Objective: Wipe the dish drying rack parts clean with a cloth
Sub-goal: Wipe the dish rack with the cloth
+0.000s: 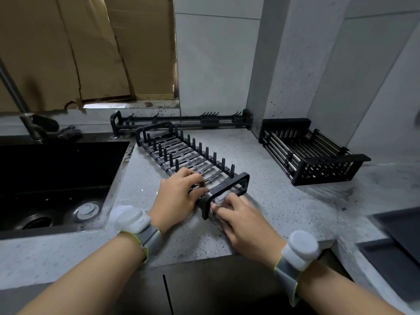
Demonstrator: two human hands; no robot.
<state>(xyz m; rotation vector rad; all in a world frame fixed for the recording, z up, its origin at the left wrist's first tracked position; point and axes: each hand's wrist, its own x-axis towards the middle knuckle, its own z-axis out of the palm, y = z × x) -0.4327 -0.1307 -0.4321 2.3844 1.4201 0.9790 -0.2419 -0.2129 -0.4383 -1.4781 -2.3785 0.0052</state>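
A long black plate rack (pixel 181 151) with upright pegs lies diagonally on the grey counter (pixel 284 205). My left hand (pixel 179 189) grips the slats near its close end, fingers curled over them. My right hand (pixel 241 219) holds a small grey, shiny scouring cloth (pixel 217 204) and presses it against the black end frame (pixel 227 189) of the rack. The cloth is mostly hidden by my fingers and the frame.
A black sink (pixel 56 178) with a drain plug lies to the left, a tap (pixel 27 119) behind it. A black rail with hooks (pixel 181 121) runs along the back wall. A black basket (pixel 311 153) stands at the right. A dark hob (pixel 397 246) is at far right.
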